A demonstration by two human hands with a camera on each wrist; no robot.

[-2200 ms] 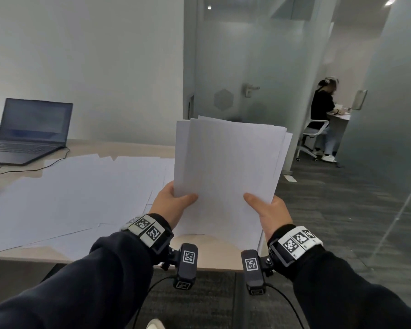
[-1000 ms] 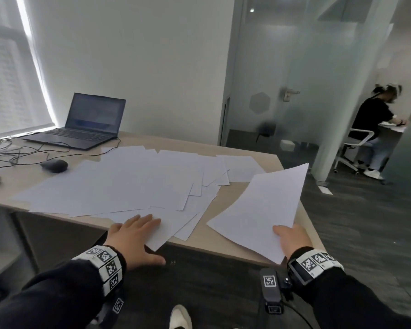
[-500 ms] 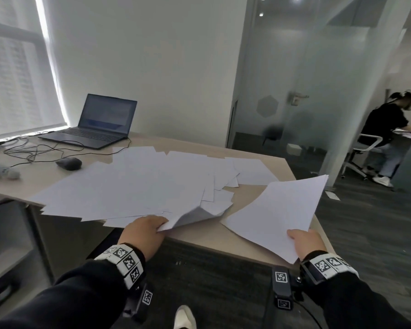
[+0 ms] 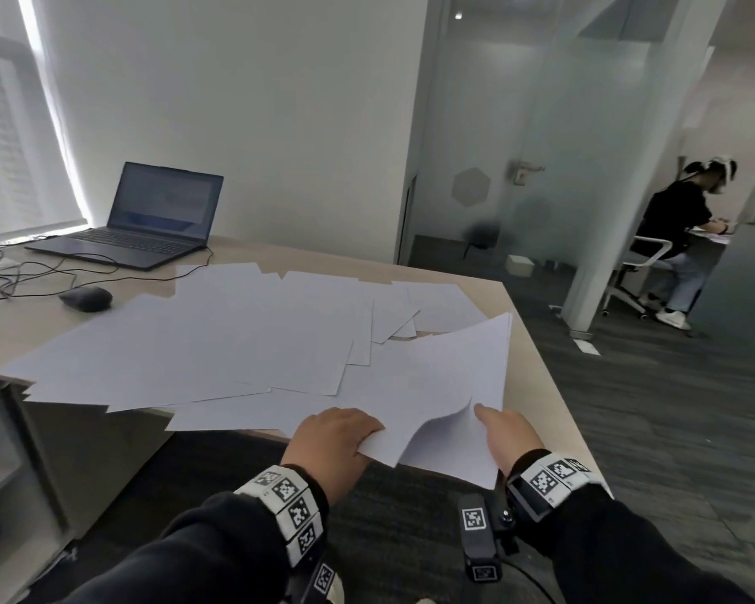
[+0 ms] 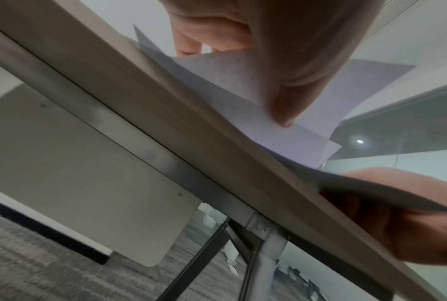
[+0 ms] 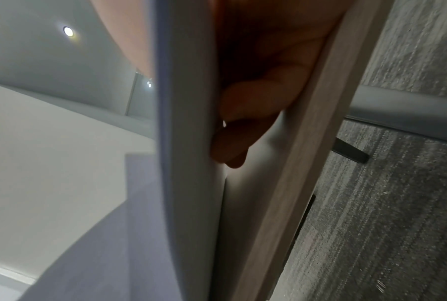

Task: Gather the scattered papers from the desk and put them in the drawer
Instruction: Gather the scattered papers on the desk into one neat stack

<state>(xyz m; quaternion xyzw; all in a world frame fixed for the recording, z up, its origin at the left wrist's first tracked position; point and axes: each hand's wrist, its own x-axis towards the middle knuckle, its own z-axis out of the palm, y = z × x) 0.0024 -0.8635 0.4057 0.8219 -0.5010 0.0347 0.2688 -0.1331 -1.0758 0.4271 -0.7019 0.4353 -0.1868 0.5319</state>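
Observation:
Many white papers [image 4: 236, 337] lie scattered and overlapping across the wooden desk [image 4: 537, 385]. My right hand [image 4: 493, 425] holds a gathered stack of sheets [image 4: 445, 377] low over the desk's near right part, thumb on top. In the right wrist view its fingers [image 6: 243, 126] curl under the stack [image 6: 189, 142] beside the desk edge [image 6: 307, 163]. My left hand [image 4: 358, 433] grips the near edge of some sheets at the desk's front edge, right beside the stack. The left wrist view shows its thumb [image 5: 294, 81] pressed under those sheets [image 5: 230, 81]. No drawer shows plainly.
An open laptop [image 4: 149, 220] sits at the back left with a mouse [image 4: 86, 297] and loose cables [image 4: 18, 272] near it. A frosted glass partition [image 4: 519, 146] stands behind the desk. A person [image 4: 681, 220] sits at a table in the room to the right. Grey carpet covers the floor.
Both hands first held the stack upright. The left hand let go, slid loose sheets to the desk's front edge and gripped them. The right hand has brought the stack left, next to the left hand.

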